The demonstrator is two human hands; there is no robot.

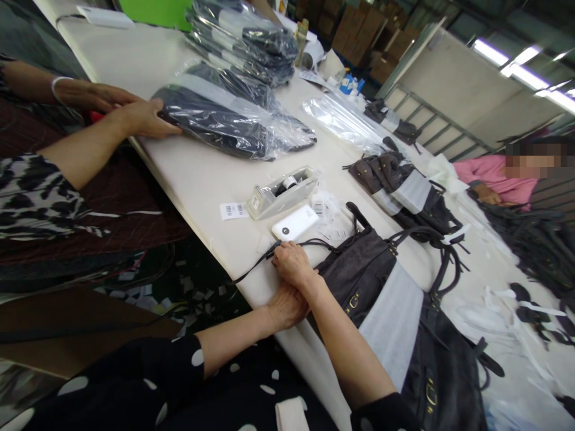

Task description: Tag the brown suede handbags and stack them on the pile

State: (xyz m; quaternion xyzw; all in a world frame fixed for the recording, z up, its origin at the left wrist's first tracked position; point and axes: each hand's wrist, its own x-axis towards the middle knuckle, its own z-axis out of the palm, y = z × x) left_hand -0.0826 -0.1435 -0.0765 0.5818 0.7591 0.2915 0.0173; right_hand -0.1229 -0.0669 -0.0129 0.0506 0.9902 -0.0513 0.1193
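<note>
A dark grey handbag (359,269) with white paper wrapped round its middle lies on the white table (197,173) in front of me. Its thin black strap (251,267) runs off over the table's near edge. My right hand (291,263) lies on the table with its fingers closed, pinching this strap next to a white power bank (294,224). My left hand (285,306) rests at the table edge, tucked under my right wrist, which hides its fingers.
A clear tape dispenser (283,191), a barcode label (233,209) and loose stickers (330,215) lie beyond my hands. A co-worker's hands (144,117) at the left press a plastic-bagged handbag (224,123). Bagged handbags are stacked (242,36) farther back. A second handbag (399,191) and a person in pink (494,176) are at the right.
</note>
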